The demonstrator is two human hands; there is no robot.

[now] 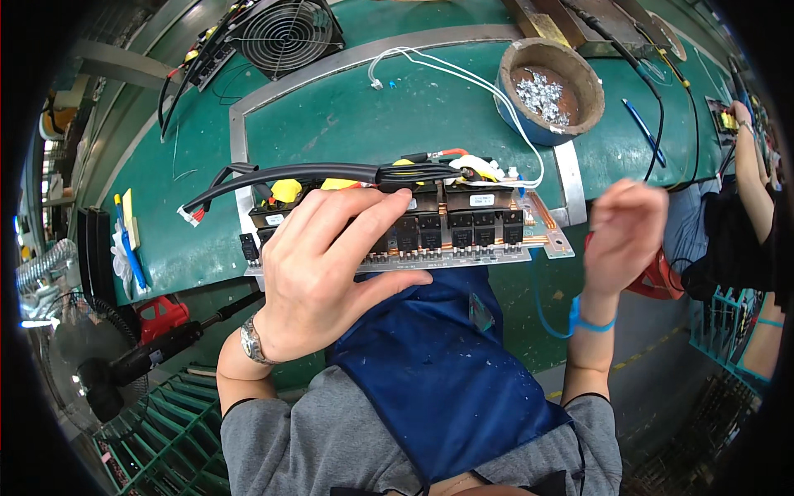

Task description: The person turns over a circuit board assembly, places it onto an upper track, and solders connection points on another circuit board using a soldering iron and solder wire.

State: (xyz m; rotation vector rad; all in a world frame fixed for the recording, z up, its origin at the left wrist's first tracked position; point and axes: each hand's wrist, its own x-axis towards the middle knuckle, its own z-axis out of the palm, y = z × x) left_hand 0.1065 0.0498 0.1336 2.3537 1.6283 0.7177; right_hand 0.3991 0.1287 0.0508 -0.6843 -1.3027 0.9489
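The step seems to be steadying the circuit board (430,236), clamped by the left hand (310,269) at the near edge of the green bench (331,107), while the right hand (626,231), apart, too blurred to tell its grip, needs careful placing next.
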